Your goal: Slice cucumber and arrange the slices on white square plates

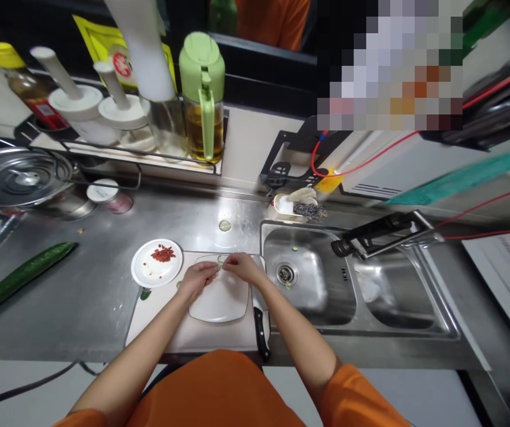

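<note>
Both hands meet over the far part of a white square plate, which lies on a white cutting board. Between their fingertips is a thin cucumber slice, partly covered by the fingers. My left hand pinches it from the left, and my right hand from the right. A small dark-green cucumber end lies at the board's left edge. To the left, a round white plate carries small red pieces. At the board's right edge rests a black-handled knife, its blade partly hidden by my right forearm.
A whole cucumber lies on the steel counter at left. The double sink is at right, with a faucet over it. Behind stand a seasoning rack with an oil bottle, a lidded pot and a small jar.
</note>
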A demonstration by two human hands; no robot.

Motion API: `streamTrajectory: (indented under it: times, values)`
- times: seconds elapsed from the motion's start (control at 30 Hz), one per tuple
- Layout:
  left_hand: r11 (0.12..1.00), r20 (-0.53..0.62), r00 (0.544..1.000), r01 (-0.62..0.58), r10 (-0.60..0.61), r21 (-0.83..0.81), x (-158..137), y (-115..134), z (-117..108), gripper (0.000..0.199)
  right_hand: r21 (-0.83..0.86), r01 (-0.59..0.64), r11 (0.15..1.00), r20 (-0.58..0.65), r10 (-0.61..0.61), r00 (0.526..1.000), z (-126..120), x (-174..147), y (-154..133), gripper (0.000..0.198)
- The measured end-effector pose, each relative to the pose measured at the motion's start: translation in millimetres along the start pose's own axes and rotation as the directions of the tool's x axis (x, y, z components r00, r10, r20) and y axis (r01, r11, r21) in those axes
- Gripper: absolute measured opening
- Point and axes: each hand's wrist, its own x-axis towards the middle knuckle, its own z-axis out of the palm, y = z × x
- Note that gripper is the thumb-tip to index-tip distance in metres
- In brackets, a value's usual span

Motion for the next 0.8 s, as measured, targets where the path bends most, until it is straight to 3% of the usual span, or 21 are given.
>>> streamTrajectory:
  times: [0.2, 0.33, 0.53, 0.8]
  values:
    - [0.937, -0.111, 0.975, -0.151, 0.194, 0.314, 7.8, -2.8, 3.2, 0.032, -0.402, 0.029, 0.915, 0.045, -0.012, 0.999, -6.9, 19.8, -5.8, 0.013]
    - [0.830, -0.171, 0.939, -0.167, 0.299, 0.533, 7.4, -0.8, 7.7, 0.025, -0.477, 0.044, 0.878, 0.064, -0.015, 0.998, -7.3, 29.5, -7.8, 0.015]
    - [0.757, -0.192, 0.898, -0.200, 0.395, 0.622, 8.2, -3.9, 12.7, 0.021, -0.563, 0.076, 0.823, 0.101, -0.023, 0.995, -6.3, 33.9, -11.1, 0.017]
    - [0.719, -0.167, 0.889, -0.222, 0.427, 0.659, 10.2, -8.2, 12.4, 0.020, -0.624, 0.091, 0.776, 0.125, -0.016, 0.992, -4.8, 33.3, -11.6, 0.017]
